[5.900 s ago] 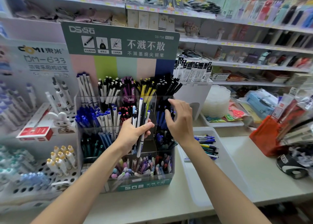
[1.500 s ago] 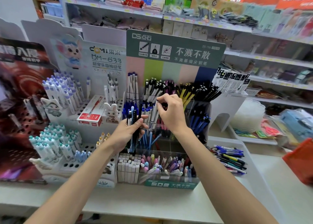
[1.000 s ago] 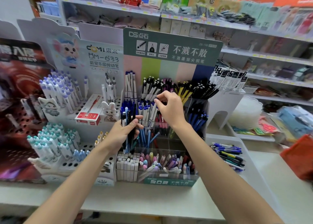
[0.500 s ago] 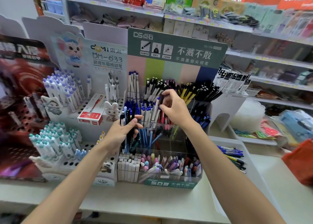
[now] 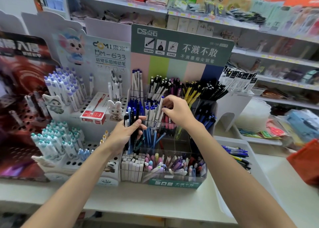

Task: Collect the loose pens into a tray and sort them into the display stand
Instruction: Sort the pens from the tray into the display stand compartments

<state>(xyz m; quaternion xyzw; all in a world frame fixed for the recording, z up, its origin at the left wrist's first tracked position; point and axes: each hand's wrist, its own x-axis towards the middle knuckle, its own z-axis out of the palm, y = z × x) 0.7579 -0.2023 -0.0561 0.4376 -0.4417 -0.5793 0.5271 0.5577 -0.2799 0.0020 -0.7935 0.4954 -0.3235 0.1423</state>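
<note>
Pens [image 5: 132, 114] in hands [image 5: 179, 114] at disp. stand [image 5: 174, 183]

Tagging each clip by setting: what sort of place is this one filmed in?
Most likely a stationery shop. A branded pen display stand sits on the counter, stocked shelves with price strips run behind it, and a tray of loose pens lies to the stand's right.

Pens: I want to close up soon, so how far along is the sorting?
Done: the display stand holds sorted pens in its compartments. In hand: the right hand pinches a white pen at a middle row; the left hand grips a bundle of pens. Left: that bundle and the loose pens in the tray.
</note>
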